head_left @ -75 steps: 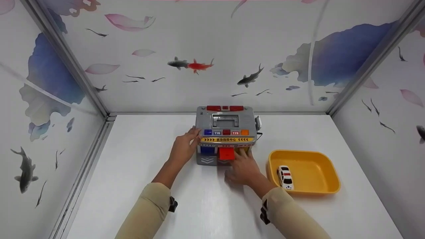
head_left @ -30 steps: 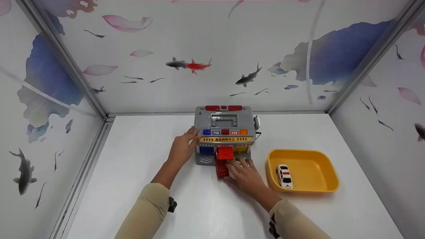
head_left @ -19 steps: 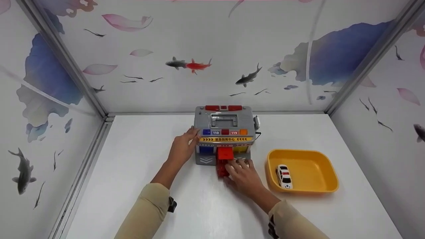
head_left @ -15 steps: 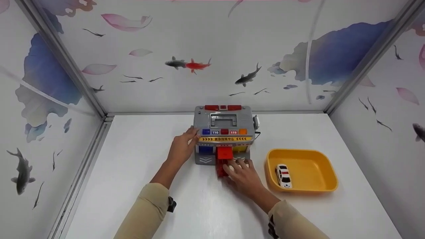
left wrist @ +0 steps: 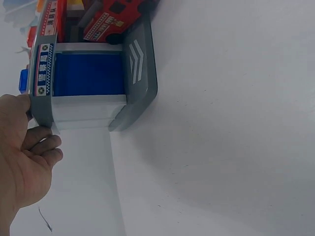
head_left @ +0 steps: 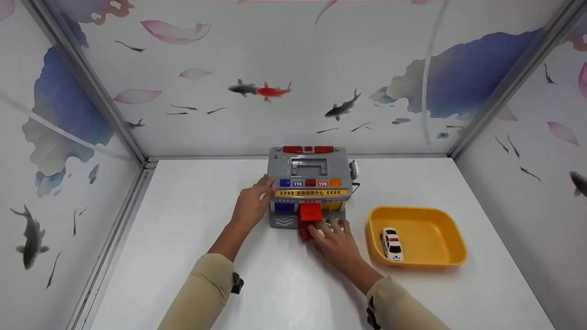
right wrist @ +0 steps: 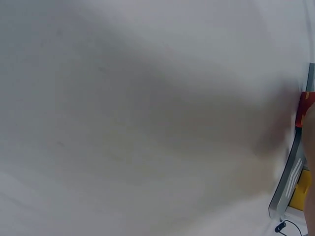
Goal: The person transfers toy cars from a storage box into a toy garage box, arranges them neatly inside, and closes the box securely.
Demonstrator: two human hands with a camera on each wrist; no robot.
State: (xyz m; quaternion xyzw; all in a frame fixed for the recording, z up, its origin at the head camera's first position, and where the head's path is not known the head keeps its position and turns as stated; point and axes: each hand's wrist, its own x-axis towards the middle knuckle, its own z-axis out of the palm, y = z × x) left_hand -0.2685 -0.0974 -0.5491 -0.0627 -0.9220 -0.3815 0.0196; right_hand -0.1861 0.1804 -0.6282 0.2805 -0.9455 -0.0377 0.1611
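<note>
A grey toy rescue station (head_left: 282, 169) stands at the back of the table, its middle red door (head_left: 311, 212) raised. My left hand (head_left: 250, 206) grips the station's left front corner, thumb and fingers around the roof edge in the left wrist view (left wrist: 29, 157). In the doorway of the middle bay sits a red toy fire truck (left wrist: 115, 19), its rear end sticking out the front and tilted in that view. My right hand (head_left: 338, 243) pinches the truck from the right side, covering part of it. The right wrist view shows only a sliver of truck (right wrist: 305, 105) and hand.
To the right is a yellow tray (head_left: 431, 263) with a white toy police car (head_left: 392, 244) against its left wall. The station has a blue door (head_left: 285, 207) on the left and a yellow door (head_left: 332, 207) on the right. Patterned walls enclose the table.
The fire truck, out of sight 2.5 seconds ago, came into view under the raised red door; my right hand then pushed it slightly deeper into the bay. My left hand kept its place.
</note>
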